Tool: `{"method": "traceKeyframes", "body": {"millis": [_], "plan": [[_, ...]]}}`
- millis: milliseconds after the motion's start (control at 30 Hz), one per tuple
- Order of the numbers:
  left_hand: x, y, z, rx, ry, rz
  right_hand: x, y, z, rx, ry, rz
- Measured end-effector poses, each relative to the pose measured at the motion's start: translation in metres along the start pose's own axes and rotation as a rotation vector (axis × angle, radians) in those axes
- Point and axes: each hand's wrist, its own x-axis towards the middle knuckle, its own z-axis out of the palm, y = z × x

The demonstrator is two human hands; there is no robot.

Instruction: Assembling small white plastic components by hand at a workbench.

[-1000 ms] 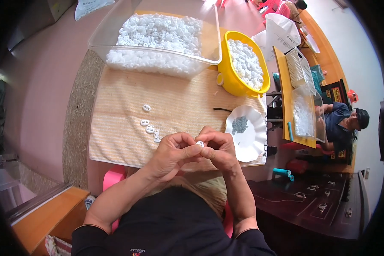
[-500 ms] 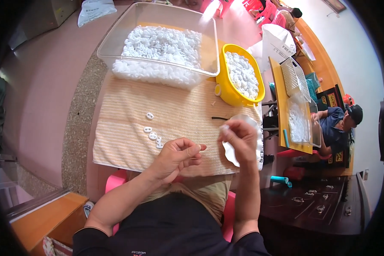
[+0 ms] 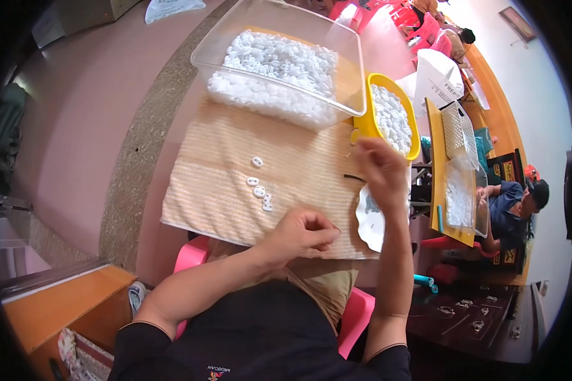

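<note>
My left hand [image 3: 304, 236] is over the front of the towel-covered table, thumb and fingertips pinched together. Whatever sits in that pinch, if anything, is too small to make out. My right hand [image 3: 380, 170] is raised in front of the yellow tub [image 3: 414, 134], its fingers smeared by motion. Below its wrist lies a white wavy-rimmed dish [image 3: 373, 236] with small greyish bits in it. Left of centre, several small white oval pieces with two holes [image 3: 259, 190] rest in a loose row on the striped towel [image 3: 203, 165]. Similar white pieces fill the tub.
A large clear plastic bin [image 3: 359, 70] of white pieces stands at the table's back. A short black strip [image 3: 353, 178] lies near the dish. To the right, a co-worker [image 3: 511, 202] sits at another table [image 3: 436, 152] with a white perforated basket [image 3: 459, 130] and a clear bin.
My right hand has risen from over the dish toward the yellow tub, uncovering the dish. My left hand stays pinched near the table front. The whole view has shifted, moving the table rightward in it.
</note>
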Motion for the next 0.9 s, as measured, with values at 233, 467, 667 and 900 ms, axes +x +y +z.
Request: {"method": "traceKeyframes", "body": {"millis": [233, 467, 667, 900], "plan": [[0.001, -0.021, 0.003, 0.529, -0.290, 0.189, -0.008, -0.012, 0.083, -0.193, -0.559, -0.113], [-0.013, -0.007, 0.011, 0.659, -0.359, 0.118, -0.014, -0.019, 0.097, -0.364, -0.755, -0.144], [-0.010, -0.016, 0.009, 0.664, -0.381, 0.178, -0.024, -0.014, 0.103, -0.351, -0.702, -0.124], [-0.004, -0.025, 0.007, 0.627, -0.344, 0.342, -0.040, -0.010, 0.090, -0.030, -0.564, 0.076]]}}
